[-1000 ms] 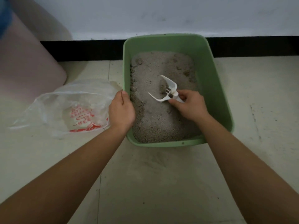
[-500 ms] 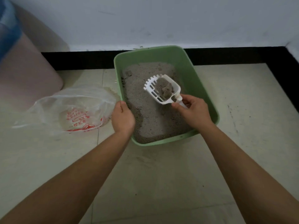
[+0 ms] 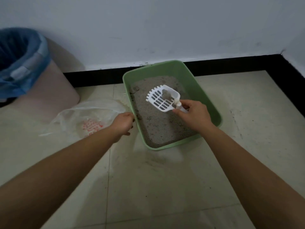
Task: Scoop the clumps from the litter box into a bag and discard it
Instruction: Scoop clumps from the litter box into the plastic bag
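A green litter box point(image 3: 200, 90) filled with grey litter point(image 3: 158, 128) stands on the floor by the wall. My right hand point(image 3: 194, 117) grips the handle of a white slotted scoop point(image 3: 160, 101), held above the litter. A grey clump point(image 3: 166, 95) lies in the scoop's deep end. My left hand point(image 3: 123, 123) curls over the box's left rim. Left of the box a clear plastic bag point(image 3: 85, 118) with red print lies on the floor, its mouth toward the box.
A pink bin point(image 3: 56, 91) with a blue liner point(image 3: 23, 63) stands at the back left by the wall. A black skirting strip point(image 3: 239, 63) runs along the wall and round the right corner. Pale floor tiles point(image 3: 148, 187) lie in front of the box.
My right hand has lifted the scoop out of the litter with a clump in it, and loose litter has sifted out. My left hand has stayed at the box's left rim.
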